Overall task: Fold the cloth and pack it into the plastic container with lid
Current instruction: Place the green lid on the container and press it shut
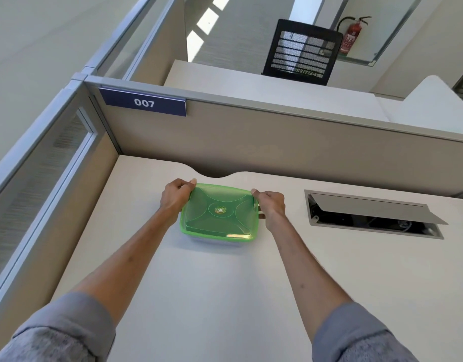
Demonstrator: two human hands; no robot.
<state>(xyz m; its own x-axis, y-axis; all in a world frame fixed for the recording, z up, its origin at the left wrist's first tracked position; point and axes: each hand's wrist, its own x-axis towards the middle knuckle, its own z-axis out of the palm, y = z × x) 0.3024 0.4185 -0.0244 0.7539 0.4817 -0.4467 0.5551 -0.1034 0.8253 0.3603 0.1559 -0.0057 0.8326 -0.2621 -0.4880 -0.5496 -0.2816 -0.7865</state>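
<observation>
A plastic container with a translucent green lid [220, 214] sits on the white desk [212, 283], toward the back. The lid lies flat over the clear base, with a round sticker at its centre. My left hand [174, 198] grips the lid's far-left corner, thumb on top. My right hand [271, 205] grips the far-right corner and side in the same way. Both arms reach forward from grey sleeves. No cloth shows anywhere; whether one lies inside the container cannot be told through the lid.
A cable hatch [374, 215] with its flap raised is set into the desk to the right of the container. Beige partition walls [251, 142] close off the back and left. A black mesh chair [302, 52] stands beyond the partition.
</observation>
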